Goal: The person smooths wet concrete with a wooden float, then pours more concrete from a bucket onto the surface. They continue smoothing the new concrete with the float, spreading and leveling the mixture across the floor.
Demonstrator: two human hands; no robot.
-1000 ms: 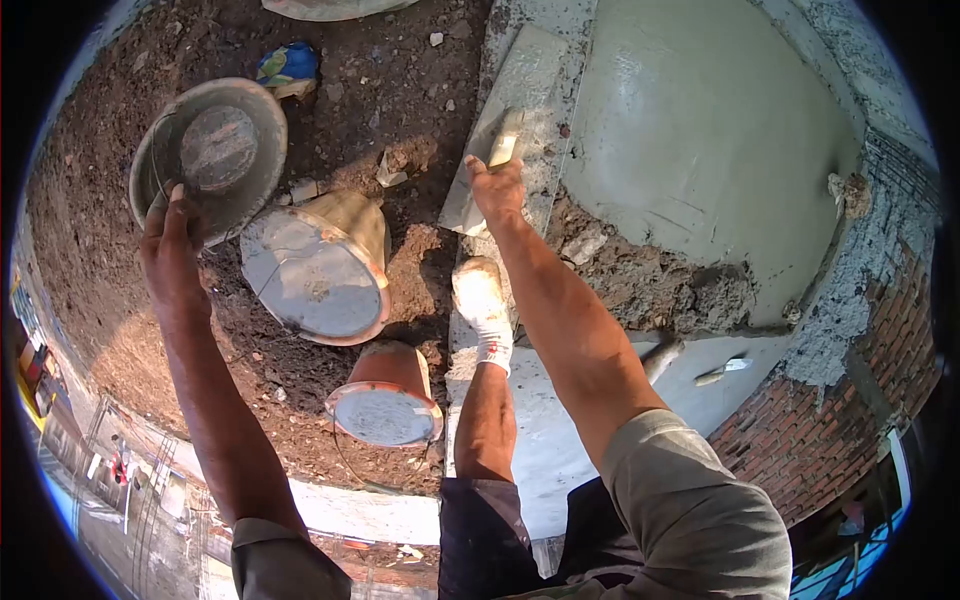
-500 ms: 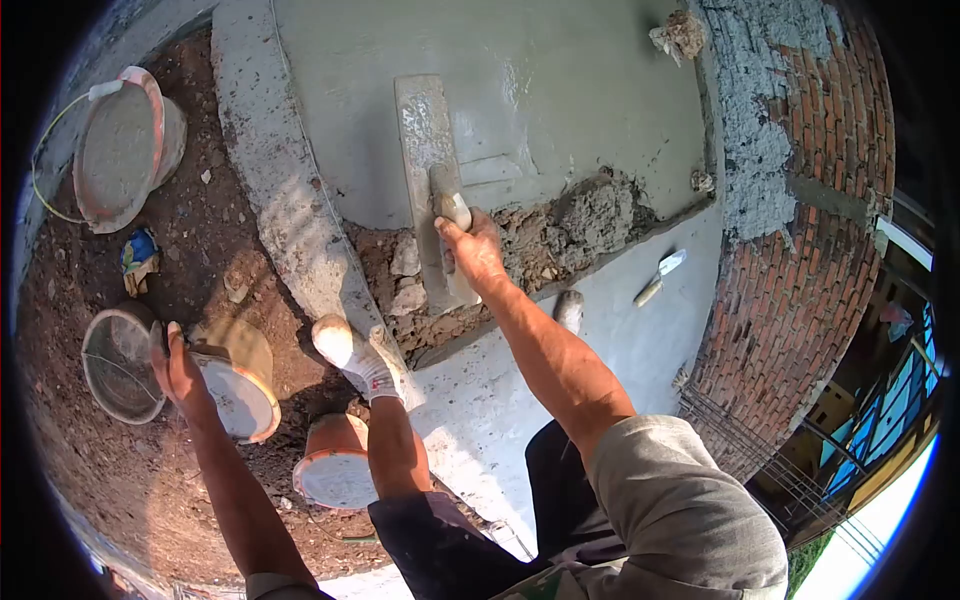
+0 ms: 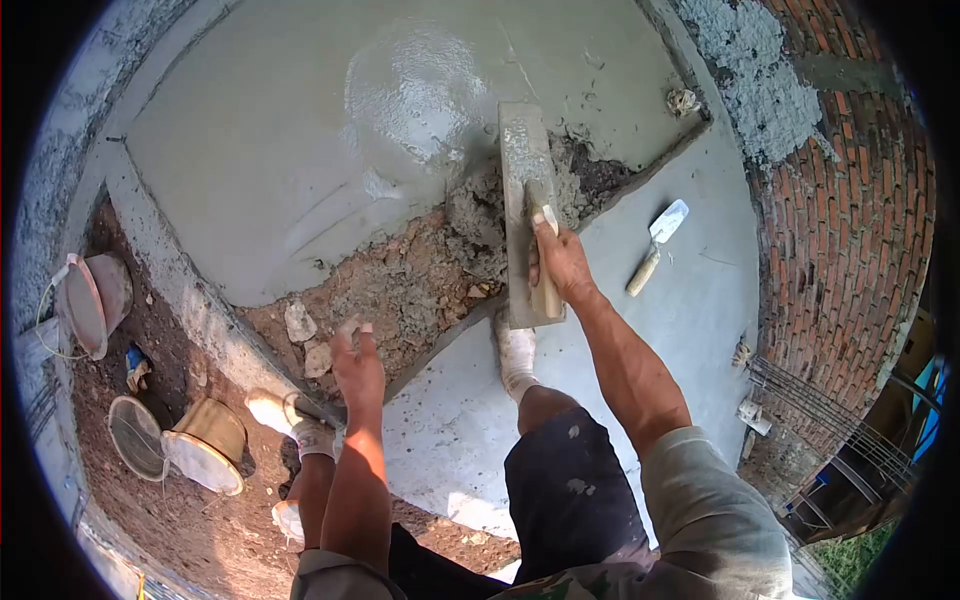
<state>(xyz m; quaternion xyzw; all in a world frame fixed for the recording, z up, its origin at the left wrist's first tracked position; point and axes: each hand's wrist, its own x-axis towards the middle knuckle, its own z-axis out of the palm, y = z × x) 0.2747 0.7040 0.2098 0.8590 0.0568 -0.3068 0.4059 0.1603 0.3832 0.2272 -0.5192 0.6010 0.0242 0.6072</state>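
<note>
My right hand [image 3: 562, 262] is wrapped round the handle of a long flat float [image 3: 527, 150]. The float lies across the edge of the wet concrete [image 3: 270, 130], beside a dark lump of mortar [image 3: 476, 222]. My left hand [image 3: 358, 365] hangs over the rubble strip [image 3: 385, 280], its fingers apart and nothing in them. To the right of the float, a small pointing trowel [image 3: 658, 240] lies on the smooth grey slab [image 3: 690, 300].
Buckets [image 3: 208, 440] and a round sieve [image 3: 137, 437] stand on the soil at the left, with another bucket [image 3: 98, 300] behind. A brick wall [image 3: 840, 230] rises at the right, with steel bars [image 3: 830, 405] near its foot. A low concrete edge [image 3: 190, 285] borders the soil.
The view has shifted. My right hand has carried the float rightwards to the mortar lump. My left hand has moved from above the buckets to above the rubble. One foot now shows below the float.
</note>
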